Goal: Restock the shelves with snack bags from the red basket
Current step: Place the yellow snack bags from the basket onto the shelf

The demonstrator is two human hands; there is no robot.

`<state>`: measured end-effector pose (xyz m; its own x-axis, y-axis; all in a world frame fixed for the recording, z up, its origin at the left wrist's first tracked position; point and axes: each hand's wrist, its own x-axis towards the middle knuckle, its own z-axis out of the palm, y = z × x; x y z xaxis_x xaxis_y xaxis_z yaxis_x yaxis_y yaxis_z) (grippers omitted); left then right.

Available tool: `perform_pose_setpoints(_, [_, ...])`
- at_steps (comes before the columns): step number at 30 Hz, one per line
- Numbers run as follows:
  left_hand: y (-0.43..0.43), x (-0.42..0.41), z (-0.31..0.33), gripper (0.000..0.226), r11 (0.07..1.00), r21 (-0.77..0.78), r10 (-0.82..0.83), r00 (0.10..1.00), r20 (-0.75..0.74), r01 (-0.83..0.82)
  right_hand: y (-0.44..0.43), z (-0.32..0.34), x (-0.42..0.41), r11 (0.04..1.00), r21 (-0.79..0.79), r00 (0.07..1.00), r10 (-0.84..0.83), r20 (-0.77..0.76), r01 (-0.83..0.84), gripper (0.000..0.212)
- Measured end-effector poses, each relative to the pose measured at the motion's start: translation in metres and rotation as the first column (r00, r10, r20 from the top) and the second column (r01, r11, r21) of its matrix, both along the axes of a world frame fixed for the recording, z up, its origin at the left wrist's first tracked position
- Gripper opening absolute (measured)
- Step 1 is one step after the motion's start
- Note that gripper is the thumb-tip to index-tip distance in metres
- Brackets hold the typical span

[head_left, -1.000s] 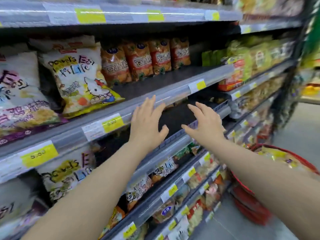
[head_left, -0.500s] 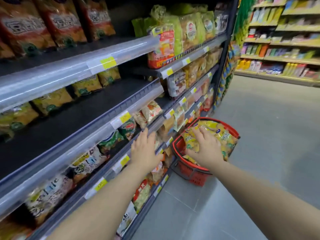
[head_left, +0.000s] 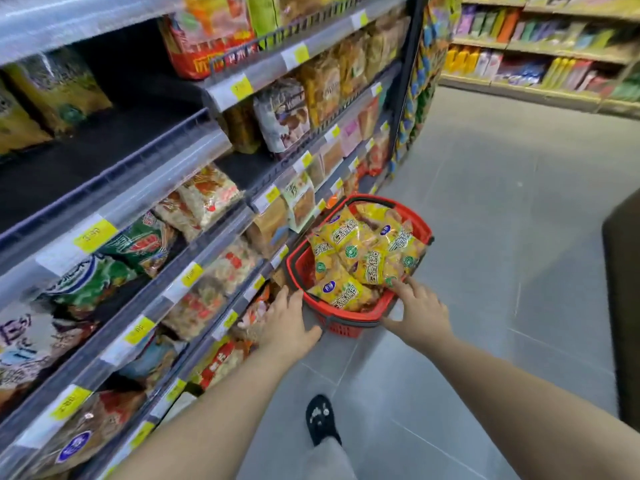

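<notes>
A red basket [head_left: 298, 261] stands on the floor against the foot of the shelves, piled with several yellow snack bags [head_left: 363, 251]. My left hand [head_left: 289, 322] hovers by the basket's near left rim, fingers spread, holding nothing. My right hand [head_left: 417, 311] is at the near right rim, fingers apart, its fingertips touching the lowest yellow bag. The shelves [head_left: 166, 174] run along the left, and the second tier has a long dark bare stretch with yellow bags [head_left: 55, 88] at its back.
Lower tiers hold green, orange and red snack packs [head_left: 142, 244] behind price strips. Grey tiled floor [head_left: 502, 237] opens to the right. A dark object [head_left: 623, 306] stands at the right edge. Another stocked aisle [head_left: 540, 46] lies beyond. My black shoe [head_left: 320, 419] is below.
My view swung down and right from the upper shelf to the basket. Both hands dropped from the shelf edge to the basket's near rim, the right reaching the bags.
</notes>
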<state>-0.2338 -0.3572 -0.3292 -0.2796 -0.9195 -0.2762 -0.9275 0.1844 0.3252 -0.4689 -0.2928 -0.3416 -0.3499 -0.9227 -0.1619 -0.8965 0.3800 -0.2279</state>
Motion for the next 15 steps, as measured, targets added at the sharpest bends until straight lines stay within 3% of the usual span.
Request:
perform_pose_setpoints(7, [-0.075, -0.064, -0.034, 0.085, 0.992, 0.118, 0.062, 0.995, -0.075, -0.053, -0.062, -0.034, -0.068, 0.991, 0.113, 0.997, -0.073, 0.007, 0.072, 0.087])
perform_pose_setpoints(15, [-0.169, -0.128, -0.066, 0.084, 0.957, 0.28, 0.094, 0.995, -0.036, -0.08, -0.158, -0.06, -0.129, 0.974, 0.217, 0.994, -0.09, 0.068, 0.073, 0.084])
